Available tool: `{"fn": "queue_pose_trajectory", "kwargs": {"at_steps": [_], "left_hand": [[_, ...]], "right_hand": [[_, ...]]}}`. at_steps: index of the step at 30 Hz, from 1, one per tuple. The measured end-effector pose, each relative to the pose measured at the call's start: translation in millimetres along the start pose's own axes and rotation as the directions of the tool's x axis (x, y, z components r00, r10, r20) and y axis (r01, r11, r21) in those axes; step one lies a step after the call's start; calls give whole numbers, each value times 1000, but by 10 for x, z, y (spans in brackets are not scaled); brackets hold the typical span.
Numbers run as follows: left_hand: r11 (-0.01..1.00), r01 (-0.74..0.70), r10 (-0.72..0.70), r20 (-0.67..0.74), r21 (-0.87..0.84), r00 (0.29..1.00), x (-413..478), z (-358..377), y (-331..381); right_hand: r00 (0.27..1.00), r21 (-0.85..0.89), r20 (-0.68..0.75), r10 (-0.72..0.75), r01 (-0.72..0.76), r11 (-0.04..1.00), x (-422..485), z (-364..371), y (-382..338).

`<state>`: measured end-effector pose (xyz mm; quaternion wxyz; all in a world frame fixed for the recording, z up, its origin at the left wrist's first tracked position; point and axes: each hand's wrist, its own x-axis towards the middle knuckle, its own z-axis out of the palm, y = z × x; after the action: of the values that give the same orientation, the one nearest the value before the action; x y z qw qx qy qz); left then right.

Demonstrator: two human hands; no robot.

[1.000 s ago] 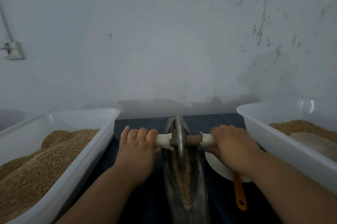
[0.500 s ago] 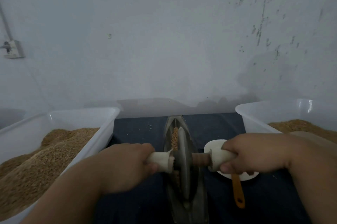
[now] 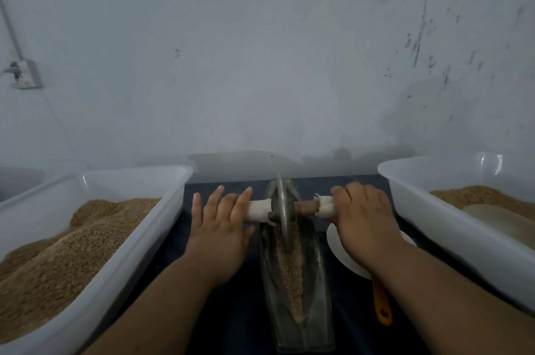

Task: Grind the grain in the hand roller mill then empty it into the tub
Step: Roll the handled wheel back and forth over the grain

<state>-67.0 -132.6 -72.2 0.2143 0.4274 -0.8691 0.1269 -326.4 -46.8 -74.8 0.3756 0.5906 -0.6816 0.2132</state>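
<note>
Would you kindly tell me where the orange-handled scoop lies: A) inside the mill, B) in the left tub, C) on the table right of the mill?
C: the scoop lies on the table beside the mill, partly under the right hand.

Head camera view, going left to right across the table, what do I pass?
White plastic tub heaped with grain, left hand, the roller mill's grey metal disc, right hand gripping its white handle, second white plastic tub.
</note>
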Motion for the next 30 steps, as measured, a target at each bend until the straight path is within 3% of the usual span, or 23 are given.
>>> {"fn": "queue_pose_trajectory", "kwargs": {"at_steps": [2,4,8,11,14,18,21,25,28,30], "left_hand": [[1000,-14,14,-11,4,1000,-8,-95,38],[998,-33,33,4,60,999,-20,-229,83],[991,-120,111,130,63,985,-96,-582,101],[986,-159,164,295,-43,941,-173,-837,80],[978,-98,172,453,-182,875,-221,-994,35],[960,-20,168,517,-279,839,-211,-982,-35],[966,-51,161,439,-253,884,-112,-794,-75],[994,-110,109,144,-4,983,10,-372,-61],[996,-68,75,-144,54,987,35,-145,51],[998,-47,53,-244,33,968,41,-84,98]], "right_hand": [[992,3,124,-5,4,1000,6,-61,40],[938,42,347,-2,-14,999,31,-200,86],[679,194,732,-53,-133,972,109,-637,158],[506,279,847,-163,-162,947,151,-1001,192],[437,317,873,-215,-175,932,192,-1261,208],[473,306,858,-200,-159,939,197,-1233,154],[577,235,804,-144,-87,968,185,-999,126],[859,40,511,-26,6,999,121,-464,71],[937,-13,346,55,-54,998,55,-128,31],[950,24,297,94,-106,994,17,-24,31]]}}
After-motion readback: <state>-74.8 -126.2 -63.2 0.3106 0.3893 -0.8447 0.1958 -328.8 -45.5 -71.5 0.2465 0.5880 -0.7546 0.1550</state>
